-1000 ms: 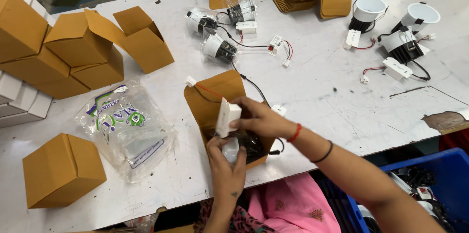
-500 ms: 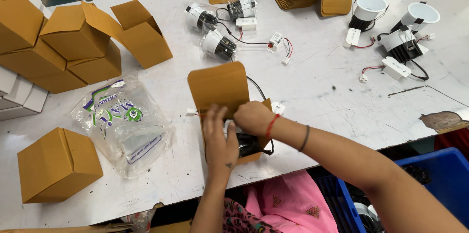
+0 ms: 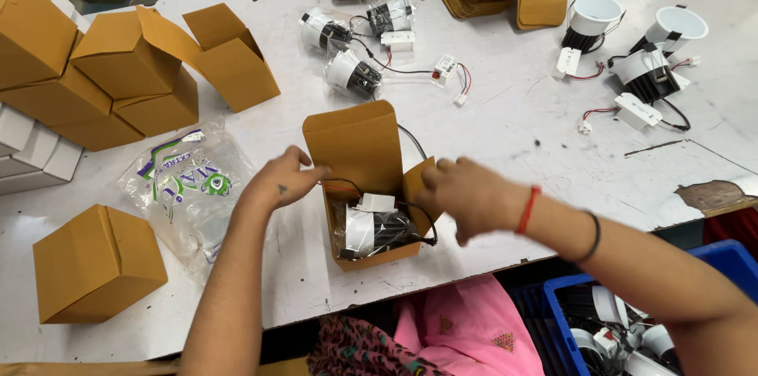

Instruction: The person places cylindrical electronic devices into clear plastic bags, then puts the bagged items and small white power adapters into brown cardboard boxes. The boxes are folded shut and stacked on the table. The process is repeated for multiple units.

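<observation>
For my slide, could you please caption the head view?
Left hand and right hand flank an open box holding a lamp.

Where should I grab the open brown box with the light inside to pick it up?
Hold the open box by its two long side walls, coming down from above. The lid flap stands up at the far end and a wire trails out there, so the sides are the free, flat places.
</observation>
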